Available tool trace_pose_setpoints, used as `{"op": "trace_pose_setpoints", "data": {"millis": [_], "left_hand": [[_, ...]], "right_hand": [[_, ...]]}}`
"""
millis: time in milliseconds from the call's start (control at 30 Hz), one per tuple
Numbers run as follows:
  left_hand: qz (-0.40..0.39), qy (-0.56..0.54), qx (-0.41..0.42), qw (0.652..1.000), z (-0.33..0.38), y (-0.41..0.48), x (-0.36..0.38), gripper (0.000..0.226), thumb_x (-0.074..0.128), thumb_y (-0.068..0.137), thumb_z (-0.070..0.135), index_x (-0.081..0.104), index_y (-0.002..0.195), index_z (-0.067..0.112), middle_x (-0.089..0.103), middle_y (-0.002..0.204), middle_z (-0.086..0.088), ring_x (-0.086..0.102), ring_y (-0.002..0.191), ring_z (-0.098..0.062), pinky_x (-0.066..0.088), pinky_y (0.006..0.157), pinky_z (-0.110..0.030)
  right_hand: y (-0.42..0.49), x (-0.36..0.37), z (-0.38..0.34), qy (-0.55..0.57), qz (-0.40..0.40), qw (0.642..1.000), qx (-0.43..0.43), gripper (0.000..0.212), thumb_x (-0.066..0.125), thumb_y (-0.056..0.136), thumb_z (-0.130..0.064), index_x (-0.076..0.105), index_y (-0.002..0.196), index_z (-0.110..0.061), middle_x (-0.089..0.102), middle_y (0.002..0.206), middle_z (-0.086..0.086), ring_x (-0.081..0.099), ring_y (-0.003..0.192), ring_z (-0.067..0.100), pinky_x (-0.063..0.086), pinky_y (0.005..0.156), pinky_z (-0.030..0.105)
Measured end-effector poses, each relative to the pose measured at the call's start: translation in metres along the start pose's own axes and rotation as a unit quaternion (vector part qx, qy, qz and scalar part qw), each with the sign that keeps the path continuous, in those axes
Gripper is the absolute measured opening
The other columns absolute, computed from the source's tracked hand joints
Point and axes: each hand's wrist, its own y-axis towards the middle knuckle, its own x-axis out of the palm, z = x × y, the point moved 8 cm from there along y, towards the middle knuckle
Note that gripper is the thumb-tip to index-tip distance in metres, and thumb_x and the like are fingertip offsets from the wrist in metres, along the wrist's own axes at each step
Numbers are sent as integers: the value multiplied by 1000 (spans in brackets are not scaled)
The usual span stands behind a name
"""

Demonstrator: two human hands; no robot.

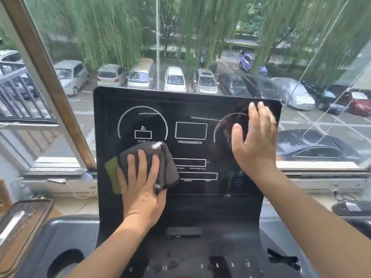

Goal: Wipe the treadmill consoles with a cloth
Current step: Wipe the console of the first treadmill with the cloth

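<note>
A black treadmill console (pixel 190 109) with white dial outlines and a "PROGAM/MODE" box stands upright in front of me. My left hand (pixel 140 187) presses a folded dark grey cloth (pixel 160 157) with a green side against the lower left of the panel, below the left dial. My right hand (pixel 255 137) lies flat, fingers spread, on the right dial near the console's upper right corner; it holds nothing.
A grey tray with a cup recess (pixel 66 261) and numbered keys (pixel 216 265) lies below the panel. Behind the console is a large window (pixel 200 47) with a sill (pixel 60 177). A brown woven object (pixel 20 223) sits at the left.
</note>
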Motion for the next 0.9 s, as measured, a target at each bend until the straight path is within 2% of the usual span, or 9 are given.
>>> {"op": "trace_pose_setpoints", "data": {"millis": [100, 200, 267, 400, 500, 633, 767, 833, 900], "left_hand": [[-31, 66, 144, 987, 27, -30, 22, 101, 69, 72, 38, 25, 161, 23, 5, 172, -8, -4, 159, -35, 1, 123, -62], [-14, 102, 249, 963, 21, -13, 9, 91, 55, 75, 40, 26, 160, 28, -3, 173, 2, -6, 160, -25, 0, 125, -56], [-4, 78, 193, 978, 10, 12, -9, 87, 46, 78, 41, 23, 161, 31, -6, 173, 8, -6, 160, -21, 0, 126, -53], [25, -54, -96, 994, 23, 31, -13, 84, 47, 87, 45, 17, 164, 28, -9, 173, 4, -11, 159, -24, -10, 126, -52], [25, -69, -153, 986, 78, 11, 10, 85, 44, 88, 49, 15, 164, 24, -1, 173, -9, -6, 158, -35, -2, 124, -65], [-44, 1, 51, 998, 160, -34, 51, 100, 65, 78, 45, 16, 163, 28, 4, 173, -8, -11, 158, -34, -7, 123, -60], [-66, 107, 282, 951, 156, -41, 50, 98, 66, 75, 42, 23, 163, 31, 11, 173, -1, 4, 159, -29, 6, 124, -57], [-51, 126, 271, 953, 128, -28, 36, 91, 58, 79, 39, 22, 163, 31, 12, 173, 1, 9, 159, -26, 10, 125, -55], [-36, 111, 147, 982, 98, -19, 24, 91, 55, 82, 37, 16, 164, 31, 5, 174, 0, 4, 160, -26, 8, 126, -54]], "right_hand": [[-42, 13, 52, 15, -55, 992, 110, 76, 43, 105, -44, 9, 165, -12, 0, 171, 14, 1, 158, 29, 5, 128, 49], [-69, 24, 93, 68, -118, 960, 245, 82, 37, 106, -51, -7, 164, -14, -14, 172, 9, -4, 159, 26, 9, 128, 50], [-76, 32, 113, 134, -150, 930, 308, 76, 32, 108, -50, -4, 165, -15, -2, 173, 11, 8, 159, 29, 13, 126, 47], [-92, 56, 143, 288, -180, 867, 364, 63, 19, 110, -50, 25, 163, -17, 28, 168, 3, 24, 156, 23, 13, 128, 38], [-103, 68, 162, 316, -212, 847, 372, 86, 19, 94, -78, 32, 160, -25, 33, 166, -7, 27, 154, 15, 17, 129, 42], [-103, 76, 179, 350, -269, 829, 344, 112, 24, 68, -103, 29, 160, -38, 30, 165, -19, 24, 154, 5, 16, 129, 43], [-102, 68, 175, 363, -302, 823, 316, 99, 25, 77, -98, 27, 159, -43, 27, 165, -24, 22, 153, 2, 15, 129, 40], [-101, 66, 172, 368, -302, 825, 303, 83, 24, 89, -86, 31, 158, -41, 31, 162, -24, 25, 151, 3, 16, 127, 35], [-100, 65, 172, 362, -297, 832, 298, 72, 21, 98, -76, 33, 158, -37, 35, 160, -20, 28, 150, 6, 17, 124, 32]]}}
